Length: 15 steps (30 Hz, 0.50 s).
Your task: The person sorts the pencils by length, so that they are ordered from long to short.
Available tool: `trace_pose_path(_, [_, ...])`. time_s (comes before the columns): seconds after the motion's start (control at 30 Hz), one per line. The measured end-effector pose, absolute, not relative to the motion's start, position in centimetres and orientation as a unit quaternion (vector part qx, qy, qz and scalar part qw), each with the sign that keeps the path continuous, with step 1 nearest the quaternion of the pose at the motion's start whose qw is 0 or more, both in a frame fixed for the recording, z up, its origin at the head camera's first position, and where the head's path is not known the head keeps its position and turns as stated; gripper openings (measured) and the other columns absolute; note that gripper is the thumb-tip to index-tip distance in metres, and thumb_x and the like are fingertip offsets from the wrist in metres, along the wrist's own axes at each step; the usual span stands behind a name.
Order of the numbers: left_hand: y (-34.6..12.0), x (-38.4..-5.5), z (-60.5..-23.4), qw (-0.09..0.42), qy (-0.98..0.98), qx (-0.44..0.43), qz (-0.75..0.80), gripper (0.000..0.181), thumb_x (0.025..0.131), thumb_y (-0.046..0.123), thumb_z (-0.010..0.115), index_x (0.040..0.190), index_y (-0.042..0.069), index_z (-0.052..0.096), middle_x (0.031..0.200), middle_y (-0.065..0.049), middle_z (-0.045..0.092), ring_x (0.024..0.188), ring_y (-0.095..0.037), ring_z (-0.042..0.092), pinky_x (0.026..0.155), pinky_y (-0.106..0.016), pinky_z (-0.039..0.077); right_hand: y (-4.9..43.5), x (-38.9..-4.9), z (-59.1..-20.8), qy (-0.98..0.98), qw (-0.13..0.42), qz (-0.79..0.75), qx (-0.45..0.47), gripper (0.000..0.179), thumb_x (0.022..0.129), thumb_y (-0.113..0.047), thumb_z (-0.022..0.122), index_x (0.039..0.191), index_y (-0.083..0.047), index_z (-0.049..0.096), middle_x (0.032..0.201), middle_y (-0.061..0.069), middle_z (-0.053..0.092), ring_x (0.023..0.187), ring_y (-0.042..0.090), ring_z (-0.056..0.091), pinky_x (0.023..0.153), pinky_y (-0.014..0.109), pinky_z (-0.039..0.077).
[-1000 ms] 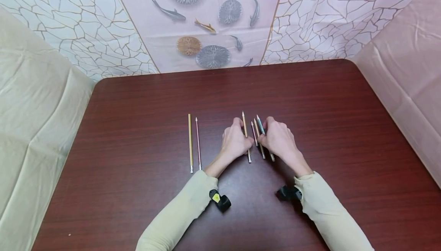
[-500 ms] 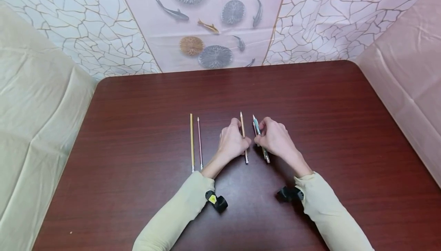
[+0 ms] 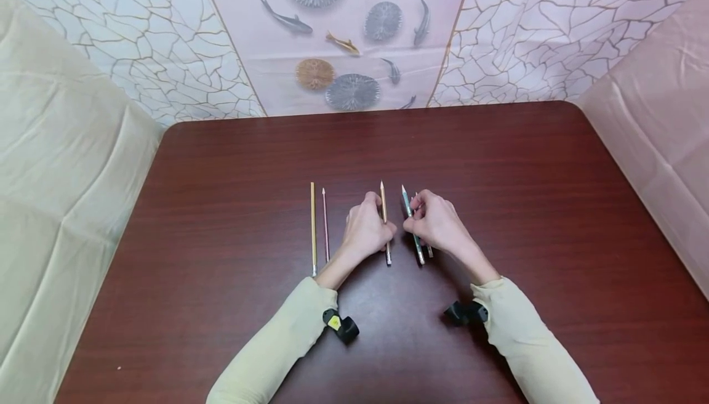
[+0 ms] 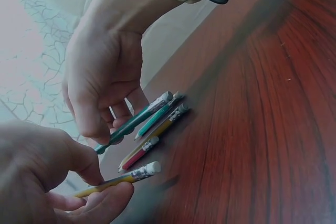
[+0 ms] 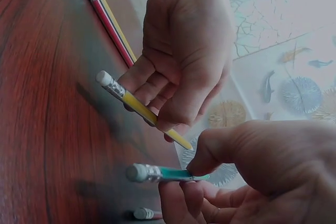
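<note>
My left hand [image 3: 367,225] pinches a yellow pencil [image 4: 118,180] between thumb and fingers, its white eraser end toward me. A green pencil [image 5: 173,173] is pinched in my right hand [image 3: 440,222], raised above other pencils. Beneath that hand lie a short red pencil [image 4: 137,156], a yellow pencil [image 4: 163,128] and another green one [image 4: 157,119], mostly hidden by the hand in the head view. Left of my left hand, a longer yellow pencil [image 3: 313,225] and a red pencil [image 3: 325,225] lie side by side on the table, points away from me.
The dark red wooden table [image 3: 221,207] has rounded far corners. A patterned cloth [image 3: 343,34] hangs behind its far edge. Pale fabric [image 3: 61,176] borders it on the left, and pinkish fabric [image 3: 659,127] on the right.
My right hand has lifted the green pencil and brought it left across the pencils beside it. My left hand, holding its yellow pencil, has shifted left toward the pair on the table.
</note>
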<state>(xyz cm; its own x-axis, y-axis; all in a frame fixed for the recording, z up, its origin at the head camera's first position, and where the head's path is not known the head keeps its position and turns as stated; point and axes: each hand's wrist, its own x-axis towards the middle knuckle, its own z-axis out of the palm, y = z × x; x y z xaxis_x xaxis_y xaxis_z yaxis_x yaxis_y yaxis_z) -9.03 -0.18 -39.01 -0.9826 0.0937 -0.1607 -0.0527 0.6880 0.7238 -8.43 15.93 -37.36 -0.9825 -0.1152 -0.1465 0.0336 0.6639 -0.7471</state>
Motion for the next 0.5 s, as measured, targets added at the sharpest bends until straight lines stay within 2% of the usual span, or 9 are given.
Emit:
trace_pose_path(0.17, [-0.6, -8.9, -39.0, 0.094, 0.913, 0.013, 0.397, 0.045, 0.079, 0.01, 0.075, 0.119, 0.006, 0.055, 0.06, 0.005, 0.061, 0.058, -0.017, 0.064, 0.069, -0.033, 0.053, 15.4, -8.6, -37.5, 0.904, 0.098, -0.414, -0.025, 0.03, 0.076, -0.002, 0.064, 0.105, 0.004, 0.058, 0.076, 0.009, 0.065, 0.047, 0.02, 0.062, 0.045, 0.03, 0.049])
trace_pose_path(0.5, [-1.5, -8.8, -39.1, 0.089, 0.918, 0.009, 0.387, 0.043, 0.078, 0.009, 0.075, 0.118, 0.006, 0.056, 0.061, 0.003, 0.061, 0.067, -0.025, 0.065, 0.068, -0.034, 0.052, 14.2, -8.7, -37.8, 0.9, 0.107, -0.422, -0.033, 0.03, 0.076, -0.003, 0.064, 0.104, 0.003, 0.055, 0.074, 0.008, 0.066, 0.049, 0.02, 0.064, 0.05, 0.029, 0.05])
